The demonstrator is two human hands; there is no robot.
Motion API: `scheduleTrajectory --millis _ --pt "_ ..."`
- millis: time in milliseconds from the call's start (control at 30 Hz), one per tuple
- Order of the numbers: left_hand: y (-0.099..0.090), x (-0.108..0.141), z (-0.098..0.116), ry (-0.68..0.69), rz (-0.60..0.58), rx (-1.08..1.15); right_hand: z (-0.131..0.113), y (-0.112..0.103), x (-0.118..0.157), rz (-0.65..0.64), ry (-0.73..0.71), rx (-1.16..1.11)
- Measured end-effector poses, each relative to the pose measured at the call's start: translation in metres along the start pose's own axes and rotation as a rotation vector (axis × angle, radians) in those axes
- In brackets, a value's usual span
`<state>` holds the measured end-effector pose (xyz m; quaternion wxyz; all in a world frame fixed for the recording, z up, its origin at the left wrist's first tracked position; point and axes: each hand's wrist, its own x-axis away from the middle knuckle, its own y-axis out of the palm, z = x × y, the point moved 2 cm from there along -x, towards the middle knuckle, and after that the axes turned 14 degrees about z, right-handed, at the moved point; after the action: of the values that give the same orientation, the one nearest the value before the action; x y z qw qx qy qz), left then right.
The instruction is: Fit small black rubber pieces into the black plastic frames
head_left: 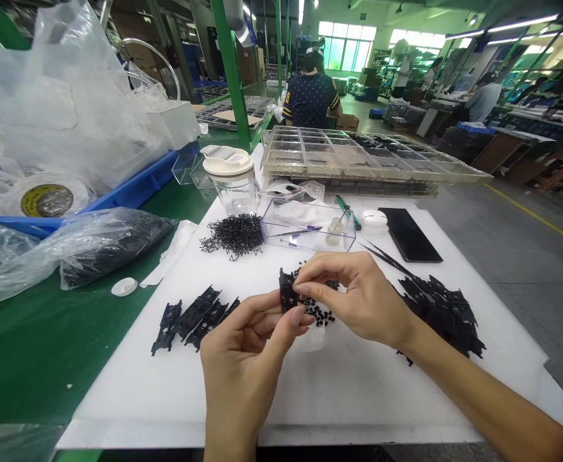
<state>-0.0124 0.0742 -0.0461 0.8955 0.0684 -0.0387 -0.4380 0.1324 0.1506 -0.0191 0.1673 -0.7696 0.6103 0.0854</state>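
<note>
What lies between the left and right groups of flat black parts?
In the head view, the left hand holding a black part, the right hand at its edge, and tiny black pieces.

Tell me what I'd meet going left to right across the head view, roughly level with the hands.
White disc → left group of black parts → left hand holding a black part → right hand → right pile of black parts.

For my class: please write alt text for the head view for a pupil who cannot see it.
The left hand holds a small black part that the right hand touches, above a white board. Tiny black pieces lie scattered beyond; a group of black parts lies at left and a pile at right.
</note>
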Motion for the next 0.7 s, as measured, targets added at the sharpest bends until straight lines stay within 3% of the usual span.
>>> scheduleTrajectory --millis 167,367,567,700 --pt "-0.001 -0.001 -0.002 -0.022 0.012 0.033 0.002 0.002 0.001 0.021 0.039 -0.046" --pt "-0.007 -0.016 -0.012 -0.207 -0.067 0.146 0.008 0.009 0.000 -0.033 0.297 -0.257" --pt "-0.004 -0.008 0.000 -0.285 -0.029 0.189 0.015 0.013 0.003 -0.118 0.500 -0.433" --pt "0.000 -0.004 0.005 -0.286 -0.050 0.200 0.018 0.016 0.004 -0.179 0.560 -0.532"
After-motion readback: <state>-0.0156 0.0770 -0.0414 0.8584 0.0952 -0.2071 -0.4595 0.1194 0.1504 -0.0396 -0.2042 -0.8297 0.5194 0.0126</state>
